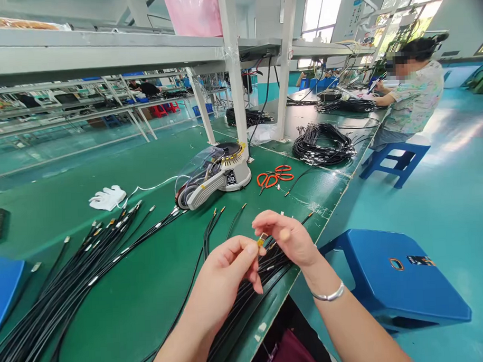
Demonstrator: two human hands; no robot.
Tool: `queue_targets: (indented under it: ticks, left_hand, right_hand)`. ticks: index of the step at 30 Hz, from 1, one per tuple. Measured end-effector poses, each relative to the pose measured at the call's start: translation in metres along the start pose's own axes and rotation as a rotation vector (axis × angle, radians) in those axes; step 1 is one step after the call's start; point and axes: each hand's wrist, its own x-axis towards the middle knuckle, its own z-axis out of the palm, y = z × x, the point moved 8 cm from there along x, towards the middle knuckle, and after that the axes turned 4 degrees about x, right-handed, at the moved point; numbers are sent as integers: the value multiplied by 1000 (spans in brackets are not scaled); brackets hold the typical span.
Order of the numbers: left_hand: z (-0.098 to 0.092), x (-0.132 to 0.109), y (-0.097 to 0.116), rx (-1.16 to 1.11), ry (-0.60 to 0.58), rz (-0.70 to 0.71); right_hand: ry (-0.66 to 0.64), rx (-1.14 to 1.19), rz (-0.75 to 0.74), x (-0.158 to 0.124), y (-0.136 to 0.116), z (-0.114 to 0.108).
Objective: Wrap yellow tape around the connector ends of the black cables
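My left hand (231, 268) is closed, with thumb and forefinger pinching a small metal cable connector (263, 237) that has yellow tape on it. Close by on its right, my right hand (287, 237) is open, its fingers curved and the thumb apart from them. Whether a right fingertip touches the connector I cannot tell. Beneath both hands lies a bundle of black cables (268, 277) along the table edge, partly hidden by my hands. A second bundle of black cables (71, 284) with white labels spreads over the left of the green table (143, 306).
A round tape dispenser (225, 173) stands ahead, beside orange-handled scissors (275, 177). Coiled black cables (323, 144) lie farther back. A white glove (107, 198) rests at left. A blue stool (403, 270) stands right of the table. A seated person (415, 95) works farther along.
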Motion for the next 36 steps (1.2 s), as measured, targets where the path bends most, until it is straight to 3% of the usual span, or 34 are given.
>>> queue_targets:
  ticks: [4, 7, 11, 14, 17, 23, 27, 36]
  left_hand:
    - [-4, -8, 14, 309, 202, 113]
    - [-2, -16, 27, 571, 327, 310]
    - [12, -27, 38, 830, 384, 627]
    - [18, -29, 36, 900, 385, 702]
    - [16, -27, 34, 864, 387, 666]
    - [11, -16, 26, 728, 345, 428]
    - [15, -9, 23, 652, 295, 404]
    - [1, 0, 6, 452, 316, 172]
  right_hand:
    - [114, -101, 117, -12, -13, -12]
    - [177, -142, 209, -19, -23, -11]
    - [261, -161, 303, -29, -28, -12]
    - [302, -178, 327, -35, -29, -14]
    - [345, -202, 335, -39, -29, -16]
    - [379, -258, 339, -39, -27, -19]
    - [368, -291, 335, -37, -26, -17]
    - [378, -257, 383, -35, -11, -13]
